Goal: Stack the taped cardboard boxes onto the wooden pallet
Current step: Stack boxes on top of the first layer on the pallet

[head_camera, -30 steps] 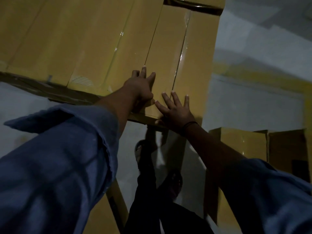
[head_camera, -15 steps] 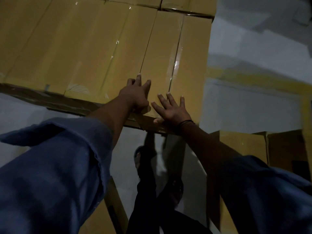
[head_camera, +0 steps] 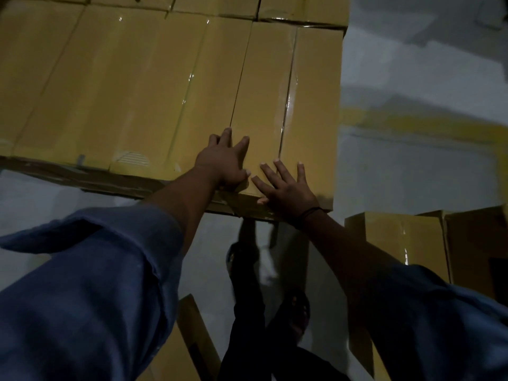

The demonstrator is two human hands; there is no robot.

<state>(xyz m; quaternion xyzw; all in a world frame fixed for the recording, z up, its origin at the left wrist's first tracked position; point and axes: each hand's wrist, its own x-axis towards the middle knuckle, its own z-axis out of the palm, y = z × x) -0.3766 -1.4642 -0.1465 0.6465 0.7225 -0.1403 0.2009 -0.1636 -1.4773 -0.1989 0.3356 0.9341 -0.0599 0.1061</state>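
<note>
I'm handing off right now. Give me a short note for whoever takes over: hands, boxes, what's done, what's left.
Left hand: open, fingers flat on top of the end box, at its seam with the neighbouring box.
Right hand: open, fingers spread, flat on the same box near its front edge.
Boxes: taped boxes lie side by side in the top layer, and the end box is at the stack's right corner. A floor box stands to the right. The pallet is not in view.
Done: the end box is on the stack.
Left: probably nudge it flush, then fetch the floor box.
</note>
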